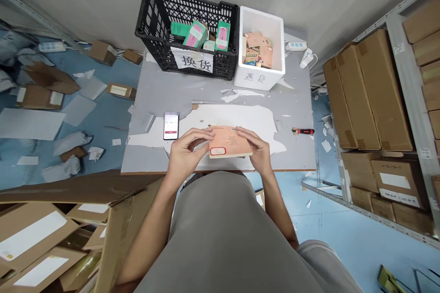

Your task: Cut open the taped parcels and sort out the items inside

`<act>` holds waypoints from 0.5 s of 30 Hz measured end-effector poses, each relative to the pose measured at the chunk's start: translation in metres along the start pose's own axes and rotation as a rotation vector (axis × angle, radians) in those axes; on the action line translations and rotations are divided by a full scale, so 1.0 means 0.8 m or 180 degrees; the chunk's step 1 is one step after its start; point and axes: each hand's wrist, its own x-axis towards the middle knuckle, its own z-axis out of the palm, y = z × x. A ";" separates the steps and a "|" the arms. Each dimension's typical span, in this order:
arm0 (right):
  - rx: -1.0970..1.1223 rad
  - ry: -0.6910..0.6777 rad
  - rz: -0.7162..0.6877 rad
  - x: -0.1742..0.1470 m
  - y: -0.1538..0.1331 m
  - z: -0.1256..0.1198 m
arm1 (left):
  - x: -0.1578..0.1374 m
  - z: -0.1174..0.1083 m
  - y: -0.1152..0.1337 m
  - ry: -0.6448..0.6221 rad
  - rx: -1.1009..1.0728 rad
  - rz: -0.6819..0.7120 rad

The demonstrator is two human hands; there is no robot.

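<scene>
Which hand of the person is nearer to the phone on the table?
Left. The left hand is just right of the phone, at the book. The right hand is farther right, at the book's other side.

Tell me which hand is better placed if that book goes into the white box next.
Probably the right hand: it holds the book by its right side, with the white foam box almost straight ahead. The left hand is farther from it.
</scene>
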 end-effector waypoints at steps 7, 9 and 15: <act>-0.0163 0.0011 0.0432 -0.009 0.014 -0.002 | 0.005 -0.015 -0.009 -0.0183 0.0307 -0.0556; -0.0161 -0.0038 0.0442 -0.011 0.013 -0.003 | 0.007 -0.020 -0.016 -0.0307 0.0279 -0.0634; -0.0093 -0.0180 0.0601 -0.008 0.005 0.000 | 0.008 -0.018 -0.029 -0.0296 0.0100 -0.0806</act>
